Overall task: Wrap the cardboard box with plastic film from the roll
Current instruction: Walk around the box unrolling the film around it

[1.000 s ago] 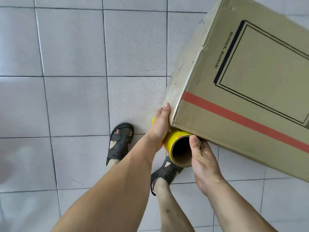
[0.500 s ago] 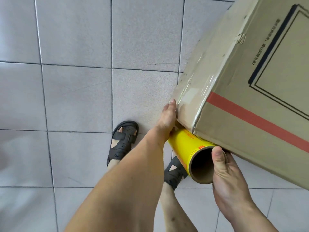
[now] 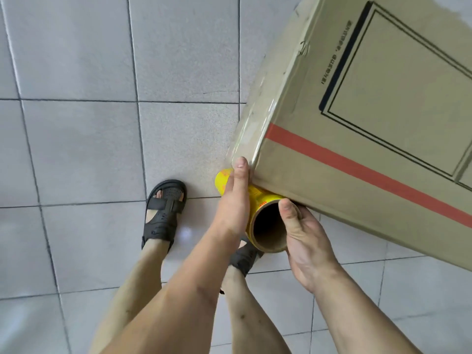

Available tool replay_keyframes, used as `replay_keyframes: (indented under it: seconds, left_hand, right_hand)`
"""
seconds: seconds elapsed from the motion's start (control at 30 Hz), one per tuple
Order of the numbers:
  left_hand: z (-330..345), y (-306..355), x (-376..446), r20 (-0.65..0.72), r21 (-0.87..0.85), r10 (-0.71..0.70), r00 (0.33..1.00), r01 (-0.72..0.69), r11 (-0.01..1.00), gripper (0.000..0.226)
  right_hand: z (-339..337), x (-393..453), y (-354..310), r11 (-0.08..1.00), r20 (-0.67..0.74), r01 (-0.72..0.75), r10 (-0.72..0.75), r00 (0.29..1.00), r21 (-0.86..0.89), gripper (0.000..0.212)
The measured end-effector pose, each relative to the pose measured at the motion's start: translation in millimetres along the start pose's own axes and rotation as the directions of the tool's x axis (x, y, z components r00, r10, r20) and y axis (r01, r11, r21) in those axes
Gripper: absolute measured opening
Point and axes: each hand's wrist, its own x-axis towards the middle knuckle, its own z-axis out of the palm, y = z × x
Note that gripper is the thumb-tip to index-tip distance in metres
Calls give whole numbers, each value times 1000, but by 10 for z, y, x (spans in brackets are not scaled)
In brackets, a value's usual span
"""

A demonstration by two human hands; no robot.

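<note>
While both hands grip it, roll (image 3: 258, 200) lies under box (image 3: 357, 123).

We log 2 bare forearms rising from the lower frame; left hand (image 3: 233, 200) and right hand (image 3: 304, 236) curled, gripping at centre.

I have one view only, worn on the head: it looks steeply down, close over the cardboard box (image 3: 370, 118), onto the tiled floor (image 3: 76, 123) beneath it.
</note>
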Motion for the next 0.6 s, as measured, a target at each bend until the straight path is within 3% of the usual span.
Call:
replay_keyframes:
  seconds: [0.1, 0.23, 0.3, 0.43, 0.5, 0.6]
  left_hand:
    - [80, 171, -344, 89, 108, -35, 995, 26, 994, 129]
    - [126, 379, -589, 167, 260, -184, 969, 137, 956, 117]
    - [173, 419, -619, 149, 311, -218, 965, 163, 936, 119]
    - [326, 382, -522, -13, 303, -140, 990, 138, 943, 160]
    - [354, 315, -479, -20, 281, -135, 991, 135, 950, 152]
    - [411, 284, -582, 26, 266, -247, 969, 231, 936, 144]
  right_hand:
    - [-11, -39, 0, 999, 15, -20, 19, 1000, 37, 72]
    - [-88, -95, -22, 1000, 50, -3, 3, 999, -5, 52]
    - [-120, -86, 2, 998, 7, 1, -1, 1000, -58, 52]
    - [-202, -146, 76, 999, -10, -24, 24, 1000, 40, 29]
    - [-269, -176, 99, 998, 22, -38, 37, 999, 57, 25]
    - [-354, -181, 108, 999, 24, -34, 33, 999, 24, 29]
